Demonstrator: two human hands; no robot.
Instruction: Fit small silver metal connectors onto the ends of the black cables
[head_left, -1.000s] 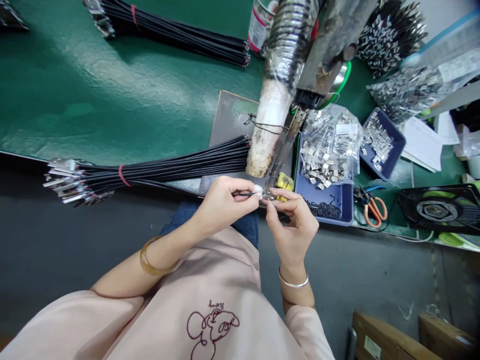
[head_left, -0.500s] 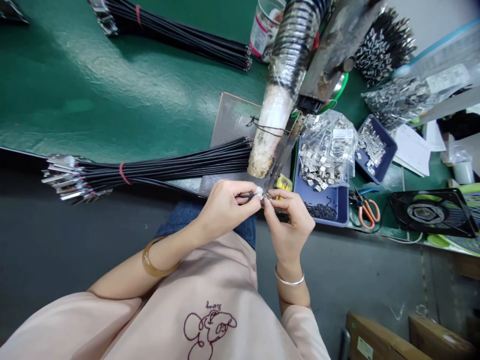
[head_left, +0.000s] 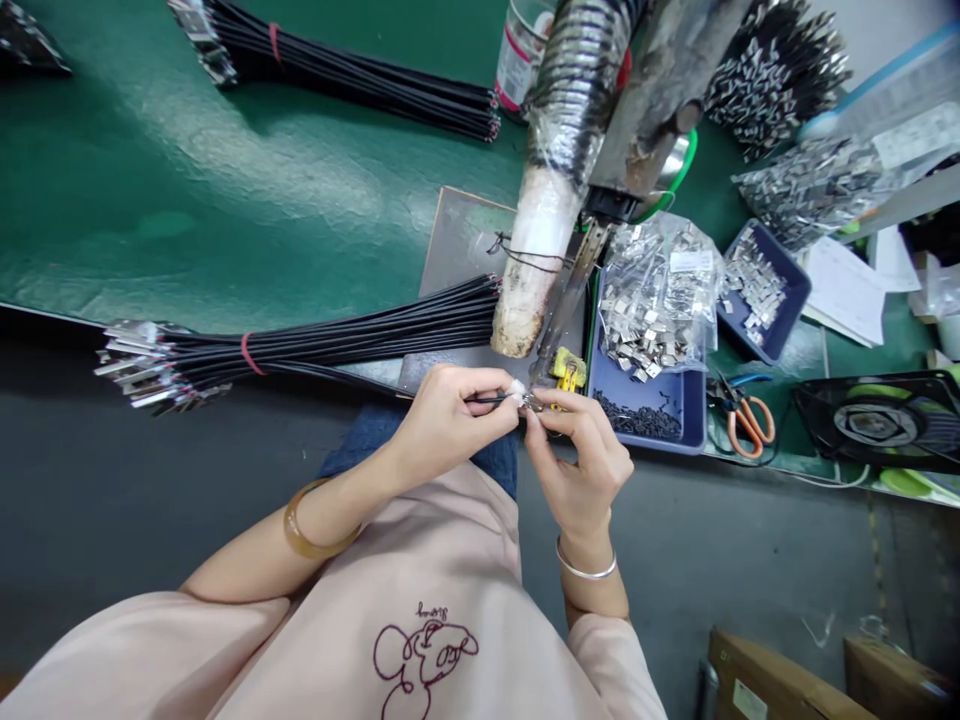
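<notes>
Between thumb and forefinger my left hand [head_left: 450, 415] pinches the end of a black cable [head_left: 486, 400]; something white covers a fingertip there. My right hand [head_left: 577, 450] is closed on a small metal piece [head_left: 531, 400] that meets the cable end; its exact kind is too small to make out. Left of my hands a bundle of black cables [head_left: 352, 325], tied with a red band, lies along the bench edge with metal plugs at its far left end. Just beyond my right fingers sits a yellow sponge [head_left: 568, 368].
A duct hose with a white nozzle [head_left: 525, 290] hangs over a grey board [head_left: 457, 235], beside a metal arm. At right stand a blue tray [head_left: 694, 425] with bagged metal shells and black bits, a smaller tray [head_left: 791, 320], orange-handled pliers [head_left: 750, 425] and a fan [head_left: 874, 425].
The view has shifted slightly, so the things at right sit a little farther right. Both hands keep the same pinch, with the right fingers barely moved.
</notes>
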